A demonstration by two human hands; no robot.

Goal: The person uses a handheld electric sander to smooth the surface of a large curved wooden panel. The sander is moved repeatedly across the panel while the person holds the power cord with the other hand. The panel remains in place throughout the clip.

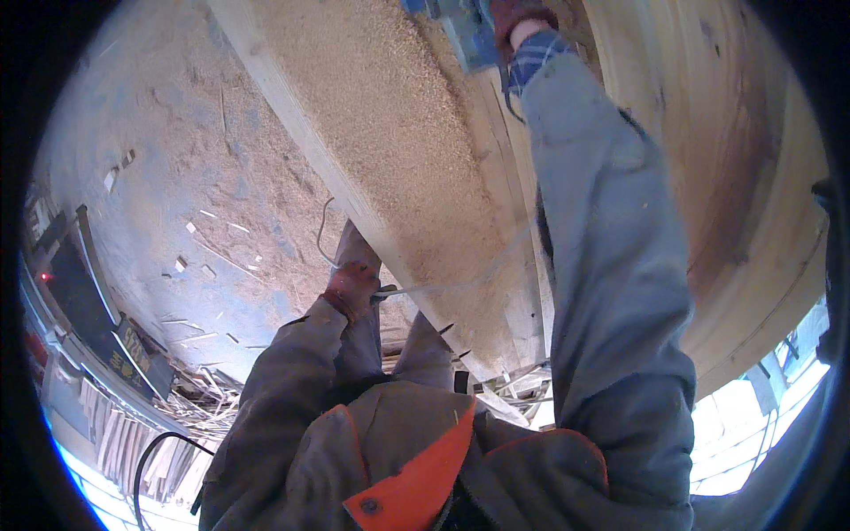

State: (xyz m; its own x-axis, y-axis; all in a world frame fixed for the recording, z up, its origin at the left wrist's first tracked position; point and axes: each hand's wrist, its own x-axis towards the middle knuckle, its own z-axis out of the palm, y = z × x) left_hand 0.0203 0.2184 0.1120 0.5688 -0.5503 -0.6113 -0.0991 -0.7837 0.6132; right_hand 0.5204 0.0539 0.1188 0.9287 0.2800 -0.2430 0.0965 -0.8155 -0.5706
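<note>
My left hand (354,288), in a dark red glove, is low by my leg, beside the near edge of a long board. Its fingers are closed round a thin grey power cord (412,289), which loops up on one side and trails right across the board. At the top edge my right hand (518,18), gloved alike, is stretched far forward and closed on a blue power tool (469,40). The tool rests over the timber; its exact kind cannot be told, since the picture cuts it off. Sawdust (381,106) thickly covers the board (292,124) left of it.
A wide, smooth wooden piece (708,159) curves along the right. Wood scraps (181,264) and dust lie on the floor (150,203) at left. Piled offcuts (208,398) and stacked slats (133,442) are at lower left, near a dark panel (80,283) with a red light.
</note>
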